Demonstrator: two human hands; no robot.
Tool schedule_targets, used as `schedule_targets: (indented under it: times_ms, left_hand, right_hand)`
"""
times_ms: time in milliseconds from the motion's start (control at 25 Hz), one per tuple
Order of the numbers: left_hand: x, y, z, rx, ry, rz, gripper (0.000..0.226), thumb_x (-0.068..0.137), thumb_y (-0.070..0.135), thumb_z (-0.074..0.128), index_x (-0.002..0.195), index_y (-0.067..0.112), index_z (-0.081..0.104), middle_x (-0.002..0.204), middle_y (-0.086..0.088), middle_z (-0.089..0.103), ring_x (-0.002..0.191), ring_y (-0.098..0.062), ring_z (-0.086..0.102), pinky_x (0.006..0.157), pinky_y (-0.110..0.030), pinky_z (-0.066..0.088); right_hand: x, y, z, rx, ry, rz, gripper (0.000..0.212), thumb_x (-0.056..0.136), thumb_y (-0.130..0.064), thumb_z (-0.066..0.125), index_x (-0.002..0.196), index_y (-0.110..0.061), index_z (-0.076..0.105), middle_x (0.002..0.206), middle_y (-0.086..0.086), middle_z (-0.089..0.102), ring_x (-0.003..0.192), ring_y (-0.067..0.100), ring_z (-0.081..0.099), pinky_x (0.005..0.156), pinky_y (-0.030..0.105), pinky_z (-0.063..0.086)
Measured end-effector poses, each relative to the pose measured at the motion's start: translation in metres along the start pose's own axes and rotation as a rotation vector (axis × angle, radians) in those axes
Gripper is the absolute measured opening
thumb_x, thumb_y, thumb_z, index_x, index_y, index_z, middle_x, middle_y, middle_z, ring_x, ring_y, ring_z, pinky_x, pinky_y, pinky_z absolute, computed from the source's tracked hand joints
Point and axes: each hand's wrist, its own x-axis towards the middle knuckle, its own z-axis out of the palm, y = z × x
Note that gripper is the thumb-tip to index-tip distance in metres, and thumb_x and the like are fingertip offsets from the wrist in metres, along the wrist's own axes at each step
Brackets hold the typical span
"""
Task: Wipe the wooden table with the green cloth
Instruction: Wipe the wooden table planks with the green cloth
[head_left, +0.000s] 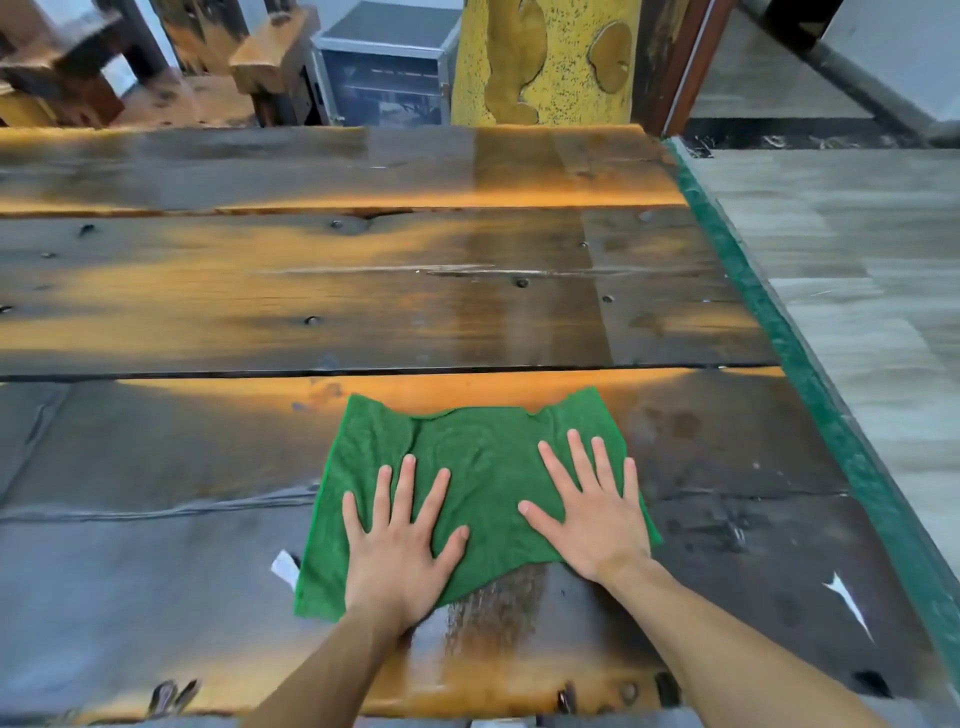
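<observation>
Head view: my left hand (397, 540) and right hand (589, 512) press flat, fingers spread, on the green terry cloth (467, 493), near right on the dark plank wooden table (311, 291). Wet streak just behind the cloth; I'd judge far and left planks still to wipe.

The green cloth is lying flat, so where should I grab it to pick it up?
Grab the far left corner of the green cloth, coming from above on the side away from you. It lies spread flat on the wooden table, and the left hand and right hand press its near half, so that bare corner is probably the easiest pinch grip.
</observation>
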Motion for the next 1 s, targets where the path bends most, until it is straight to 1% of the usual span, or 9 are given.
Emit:
schedule_targets:
  times_ms: [200,280,400,560,640,680,800,880,1000]
  left_hand:
    - [-0.069,0.013,0.008,0.009,-0.029,-0.005,0.071,0.094,0.072,0.026,0.157,0.038,0.029,0.167,-0.006,0.022,0.151,-0.036,0.024,0.113,-0.071,0.015]
    - [-0.092,0.023,0.010,-0.005,-0.053,-0.007,0.072,0.092,0.071,0.032,0.156,0.037,0.032,0.166,-0.007,0.024,0.150,-0.037,0.026,0.111,-0.072,0.017]
    - [-0.117,0.035,0.013,-0.008,-0.079,-0.003,0.073,0.091,0.072,0.033,0.155,0.039,0.034,0.166,-0.007,0.025,0.150,-0.038,0.026,0.109,-0.075,0.019]
    - [-0.138,0.056,0.013,-0.027,-0.122,0.034,0.072,0.086,0.076,0.038,0.151,0.045,0.040,0.164,-0.004,0.030,0.148,-0.043,0.029,0.104,-0.080,0.017]
    - [-0.140,0.066,0.011,-0.011,-0.145,0.072,0.072,0.084,0.078,0.040,0.150,0.048,0.040,0.164,-0.004,0.031,0.147,-0.045,0.029,0.102,-0.082,0.016]
    - [-0.138,0.070,0.011,-0.008,-0.153,0.086,0.071,0.084,0.078,0.040,0.149,0.049,0.040,0.164,-0.004,0.031,0.147,-0.045,0.029,0.101,-0.083,0.016]
    - [-0.129,0.082,0.011,-0.016,-0.154,0.116,0.070,0.086,0.080,0.038,0.150,0.051,0.038,0.164,-0.004,0.029,0.147,-0.045,0.028,0.100,-0.084,0.016]
    - [-0.115,0.089,0.008,-0.012,-0.159,0.138,0.069,0.088,0.080,0.034,0.150,0.052,0.035,0.165,-0.003,0.029,0.147,-0.046,0.028,0.100,-0.085,0.017]
    - [-0.088,0.101,0.008,-0.004,-0.150,0.169,0.069,0.090,0.082,0.029,0.152,0.051,0.033,0.165,-0.003,0.029,0.147,-0.046,0.028,0.100,-0.085,0.018]
  right_hand:
    - [-0.069,0.005,0.027,-0.002,0.028,0.002,0.079,0.089,-0.085,0.008,0.150,-0.049,-0.026,0.159,-0.008,-0.036,0.147,0.021,-0.035,0.119,0.054,-0.019]
    - [-0.092,0.012,0.038,0.017,0.083,0.009,0.080,0.090,-0.086,0.013,0.156,-0.048,-0.010,0.167,-0.006,-0.017,0.154,0.024,-0.018,0.121,0.056,-0.009]
    - [-0.124,0.024,0.048,0.038,0.017,0.059,0.079,0.092,-0.083,0.023,0.159,-0.043,0.014,0.168,-0.001,0.016,0.155,0.028,0.012,0.118,0.057,0.008]
    - [-0.161,0.045,0.058,0.057,0.039,0.103,0.079,0.091,-0.083,0.027,0.159,-0.042,0.020,0.167,-0.001,0.022,0.153,0.026,0.016,0.117,0.055,0.012]
    - [-0.171,0.058,0.061,0.089,-0.003,0.142,0.081,0.089,-0.086,0.025,0.159,-0.045,0.015,0.168,-0.003,0.017,0.154,0.024,0.010,0.118,0.054,0.008]
    - [-0.174,0.063,0.061,0.108,-0.012,0.171,0.082,0.088,-0.089,0.020,0.158,-0.049,0.007,0.169,-0.006,0.008,0.155,0.022,0.001,0.120,0.052,0.002]
    - [-0.172,0.078,0.059,0.114,0.026,0.235,0.085,0.074,-0.096,-0.006,0.147,-0.057,-0.025,0.161,-0.015,-0.032,0.147,0.015,-0.036,0.118,0.046,-0.023]
    - [-0.165,0.085,0.052,0.120,0.016,0.283,0.083,0.075,-0.095,-0.005,0.144,-0.057,-0.032,0.156,-0.016,-0.041,0.144,0.015,-0.041,0.118,0.047,-0.024]
    - [-0.146,0.101,0.042,0.101,-0.015,0.319,0.081,0.078,-0.092,0.000,0.141,-0.056,-0.036,0.156,-0.013,-0.041,0.145,0.018,-0.038,0.120,0.050,-0.020]
